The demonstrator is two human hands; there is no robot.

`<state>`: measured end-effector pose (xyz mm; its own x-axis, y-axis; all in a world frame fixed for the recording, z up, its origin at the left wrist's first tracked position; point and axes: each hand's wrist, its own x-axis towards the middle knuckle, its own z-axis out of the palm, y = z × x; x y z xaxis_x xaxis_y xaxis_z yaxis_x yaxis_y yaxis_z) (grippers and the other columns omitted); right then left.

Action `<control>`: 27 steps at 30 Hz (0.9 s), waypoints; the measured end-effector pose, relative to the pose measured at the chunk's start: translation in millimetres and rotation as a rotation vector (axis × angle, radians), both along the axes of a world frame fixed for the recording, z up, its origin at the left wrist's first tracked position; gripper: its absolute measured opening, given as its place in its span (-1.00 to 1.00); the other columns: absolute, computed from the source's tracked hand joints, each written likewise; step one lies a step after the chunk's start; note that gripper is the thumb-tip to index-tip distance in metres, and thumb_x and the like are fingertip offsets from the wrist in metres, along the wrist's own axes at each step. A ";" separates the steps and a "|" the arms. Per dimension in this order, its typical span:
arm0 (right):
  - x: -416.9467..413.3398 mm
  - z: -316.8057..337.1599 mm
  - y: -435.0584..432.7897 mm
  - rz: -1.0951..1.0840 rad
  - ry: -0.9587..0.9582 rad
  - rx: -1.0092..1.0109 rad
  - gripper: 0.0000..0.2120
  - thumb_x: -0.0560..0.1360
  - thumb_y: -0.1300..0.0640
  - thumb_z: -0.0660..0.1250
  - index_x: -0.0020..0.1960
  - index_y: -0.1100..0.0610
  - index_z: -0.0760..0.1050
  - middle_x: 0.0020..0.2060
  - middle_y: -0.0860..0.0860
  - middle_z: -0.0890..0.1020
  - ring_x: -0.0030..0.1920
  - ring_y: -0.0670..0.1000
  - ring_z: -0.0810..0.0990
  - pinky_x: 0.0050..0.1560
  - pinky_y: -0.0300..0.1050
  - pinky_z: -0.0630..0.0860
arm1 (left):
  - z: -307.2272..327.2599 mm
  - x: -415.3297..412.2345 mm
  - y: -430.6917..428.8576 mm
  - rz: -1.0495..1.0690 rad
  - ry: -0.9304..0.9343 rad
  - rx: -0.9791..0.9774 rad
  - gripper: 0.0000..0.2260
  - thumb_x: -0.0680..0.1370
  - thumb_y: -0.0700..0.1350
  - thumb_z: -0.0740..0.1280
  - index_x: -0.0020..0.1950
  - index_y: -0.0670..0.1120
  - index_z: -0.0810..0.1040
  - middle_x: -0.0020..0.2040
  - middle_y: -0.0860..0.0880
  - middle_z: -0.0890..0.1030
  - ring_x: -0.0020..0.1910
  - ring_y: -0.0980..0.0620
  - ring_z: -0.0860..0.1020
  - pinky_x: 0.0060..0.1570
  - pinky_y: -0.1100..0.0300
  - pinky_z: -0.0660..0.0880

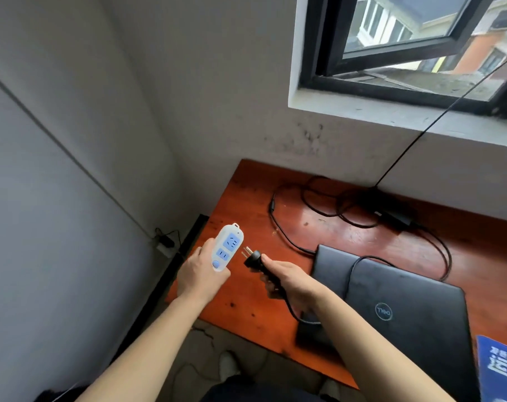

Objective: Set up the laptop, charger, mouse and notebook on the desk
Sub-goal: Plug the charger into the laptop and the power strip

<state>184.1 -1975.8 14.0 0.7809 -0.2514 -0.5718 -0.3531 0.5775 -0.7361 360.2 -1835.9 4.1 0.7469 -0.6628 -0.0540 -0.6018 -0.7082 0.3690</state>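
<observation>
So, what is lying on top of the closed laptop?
A black cable loops across the closed laptop lid. The right hand and forearm cover its near-left corner, hiding anything there.

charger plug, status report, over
Left hand holds power strip; right hand grips charger plug. Prongs aimed at strip, not inserted. Laptop closed. Gap unobstructed.
</observation>
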 end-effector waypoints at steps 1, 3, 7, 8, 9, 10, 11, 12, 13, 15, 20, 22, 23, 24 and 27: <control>-0.6 4.5 -0.1 0.014 -0.039 0.032 -0.55 0.62 -0.15 0.28 0.24 0.21 0.61 -0.26 -0.04 0.52 -0.33 -0.10 0.41 -0.27 -0.23 0.38 | 4.8 -3.8 1.5 -0.004 -0.015 -0.031 -0.43 0.34 0.06 0.46 0.30 0.07 0.36 -0.06 0.06 0.55 -0.23 0.04 0.49 -0.45 0.28 0.28; -0.9 14.1 -1.7 0.066 -0.106 0.062 -0.58 0.64 -0.09 0.27 0.33 0.19 0.54 -0.12 0.01 0.66 -0.28 -0.08 0.56 -0.20 -0.20 0.52 | 12.7 -10.7 1.8 -0.030 -0.051 -0.083 -0.41 0.32 0.04 0.50 0.30 0.06 0.36 -0.06 0.06 0.57 -0.25 0.09 0.46 -0.46 0.36 0.20; 0.8 31.7 -0.5 0.023 -0.152 -0.115 -0.75 0.66 0.01 0.28 0.18 0.18 0.48 -0.04 0.05 0.74 -0.27 -0.06 0.60 -0.18 -0.19 0.56 | 30.2 -21.3 -0.3 -0.039 -0.109 -0.148 -0.47 0.29 0.00 0.47 0.22 0.06 0.41 -0.12 0.04 0.59 -0.29 0.07 0.41 -0.45 0.28 0.22; 2.3 34.7 1.0 -0.033 -0.144 -0.208 -0.78 0.65 0.02 0.30 0.15 0.17 0.47 -0.07 0.05 0.74 -0.28 -0.07 0.57 -0.21 -0.19 0.55 | 34.2 -23.0 -0.6 -0.033 -0.117 -0.157 -0.49 0.28 0.00 0.46 0.19 0.06 0.41 -0.14 0.04 0.58 -0.30 0.06 0.40 -0.46 0.28 0.21; 3.7 37.0 1.9 -0.090 -0.129 -0.311 -0.80 0.63 0.03 0.33 0.14 0.15 0.47 -0.08 0.04 0.75 -0.29 -0.07 0.55 -0.24 -0.19 0.53 | 37.6 -23.9 -0.8 -0.023 -0.124 -0.164 -0.51 0.28 -0.01 0.45 0.18 0.06 0.42 -0.15 0.04 0.58 -0.31 0.06 0.40 -0.46 0.27 0.21; 4.9 38.4 2.6 -0.143 -0.111 -0.418 -0.82 0.62 0.04 0.35 0.13 0.12 0.48 -0.09 0.03 0.75 -0.30 -0.08 0.55 -0.27 -0.20 0.52 | 40.2 -24.0 -1.0 -0.013 -0.129 -0.167 -0.51 0.28 -0.01 0.45 0.18 0.05 0.42 -0.15 0.04 0.57 -0.30 0.05 0.40 -0.43 0.25 0.23; 5.7 39.6 3.1 -0.189 -0.097 -0.525 -0.85 0.60 0.05 0.37 0.11 0.09 0.49 -0.11 0.02 0.75 -0.32 -0.10 0.56 -0.31 -0.23 0.52 | 42.8 -23.9 -0.4 -0.006 -0.137 -0.167 -0.51 0.29 0.00 0.45 0.18 0.05 0.43 -0.14 0.05 0.57 -0.30 0.04 0.40 -0.40 0.23 0.25; 6.4 40.0 3.5 -0.222 -0.088 -0.617 -0.87 0.59 0.07 0.40 0.08 0.06 0.50 -0.12 0.03 0.74 -0.34 -0.12 0.57 -0.34 -0.26 0.51 | 44.6 -23.6 0.1 -0.003 -0.143 -0.164 -0.50 0.29 0.01 0.45 0.20 0.05 0.43 -0.13 0.05 0.57 -0.29 0.05 0.40 -0.39 0.23 0.25; 6.9 40.5 3.8 -0.241 -0.086 -0.680 -0.87 0.57 0.08 0.43 0.06 0.04 0.50 -0.12 0.02 0.73 -0.36 -0.14 0.58 -0.37 -0.28 0.51 | 46.0 -22.7 0.5 -0.002 -0.150 -0.160 -0.49 0.30 0.01 0.46 0.22 0.04 0.43 -0.13 0.04 0.57 -0.28 0.06 0.41 -0.39 0.24 0.24; 6.7 41.1 4.7 -0.240 -0.102 -0.753 -0.85 0.53 0.07 0.48 0.02 0.03 0.52 -0.13 0.01 0.72 -0.37 -0.16 0.60 -0.39 -0.27 0.53 | 48.6 -21.9 1.2 -0.010 -0.167 -0.158 -0.48 0.31 0.02 0.49 0.22 0.01 0.44 -0.12 0.03 0.58 -0.27 0.07 0.41 -0.43 0.27 0.21; 5.8 35.6 8.7 -0.204 -0.086 -1.008 -0.82 0.46 0.07 0.55 -0.02 -0.02 0.57 -0.18 -0.13 0.69 -0.20 -0.19 0.65 -0.23 -0.36 0.53 | 52.9 -24.6 1.4 -0.008 -0.174 -0.169 -0.52 0.32 0.01 0.49 0.19 0.02 0.46 -0.13 0.04 0.60 -0.27 0.07 0.44 -0.41 0.26 0.26; 5.8 35.1 10.3 -0.208 -0.072 -1.116 -0.81 0.45 0.06 0.55 -0.01 -0.06 0.57 -0.18 -0.19 0.67 -0.18 -0.19 0.64 -0.21 -0.35 0.53 | 53.6 -25.9 1.0 -0.011 -0.185 -0.173 -0.52 0.32 0.03 0.50 0.19 0.02 0.46 -0.13 0.05 0.61 -0.28 0.11 0.41 -0.47 0.31 0.17; 5.8 35.3 11.3 -0.215 -0.067 -1.166 -0.81 0.45 0.05 0.54 -0.01 -0.06 0.58 -0.18 -0.19 0.67 -0.19 -0.17 0.64 -0.20 -0.29 0.55 | 54.4 -26.3 0.9 -0.014 -0.191 -0.174 -0.51 0.32 0.03 0.51 0.19 0.01 0.47 -0.12 0.05 0.61 -0.28 0.12 0.41 -0.47 0.35 0.14; 6.0 35.4 11.9 -0.226 -0.067 -1.210 -0.82 0.45 0.04 0.54 -0.01 -0.04 0.58 -0.17 -0.18 0.68 -0.20 -0.14 0.64 -0.20 -0.22 0.56 | 55.2 -26.5 0.3 -0.018 -0.195 -0.175 -0.50 0.32 0.04 0.51 0.20 0.00 0.47 -0.11 0.05 0.61 -0.27 0.12 0.43 -0.46 0.37 0.13; 5.8 35.4 14.5 -0.275 -0.084 -1.302 -0.81 0.45 0.03 0.54 -0.01 0.02 0.59 -0.15 -0.10 0.71 -0.21 -0.08 0.64 -0.20 -0.08 0.60 | 58.4 -26.3 -1.3 -0.027 -0.196 -0.181 -0.47 0.33 0.04 0.53 0.24 -0.02 0.48 -0.08 0.03 0.63 -0.23 0.05 0.55 -0.42 0.30 0.22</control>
